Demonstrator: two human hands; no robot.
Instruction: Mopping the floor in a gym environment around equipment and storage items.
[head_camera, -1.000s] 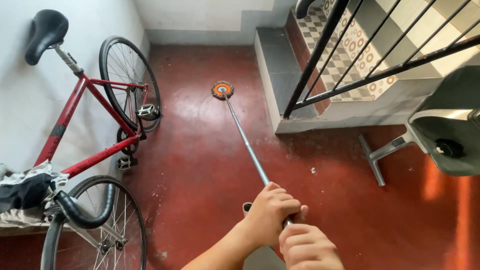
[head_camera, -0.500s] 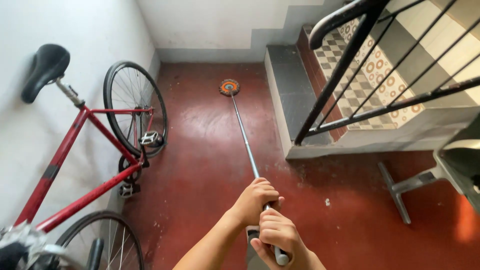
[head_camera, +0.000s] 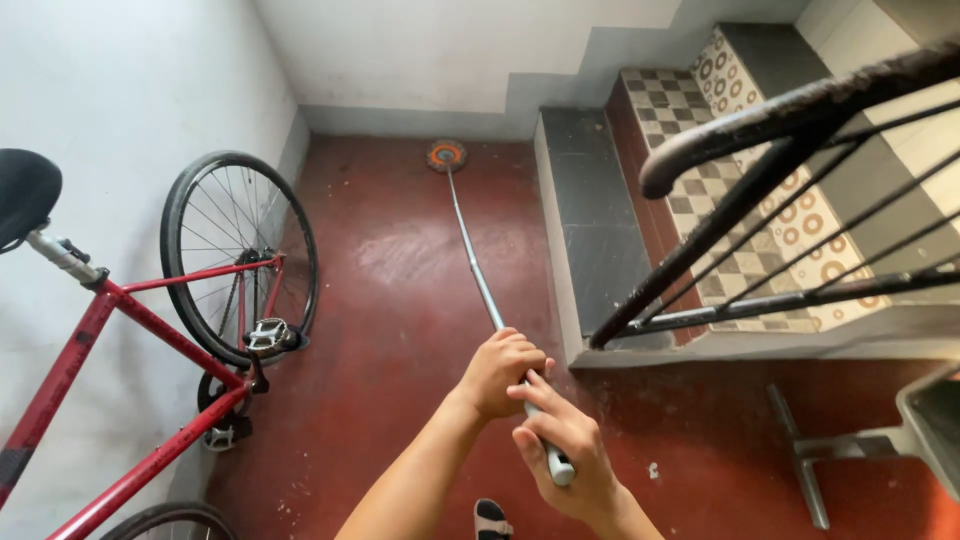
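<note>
Mop head (head_camera: 446, 156), orange and grey, is pressed onto the red floor (head_camera: 400, 300) at the far wall, beside the grey step (head_camera: 590, 220). Its metal pole (head_camera: 475, 255) is clasped by the left hand (head_camera: 500, 372) and right hand (head_camera: 565, 455), both closed round it. The red bicycle (head_camera: 190, 330) could be knocked if the pole is swung leftward.

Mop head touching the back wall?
Cannot tell. In the head view the mop head lies on the red floor right below the wall's grey base; no gap shows.
</note>
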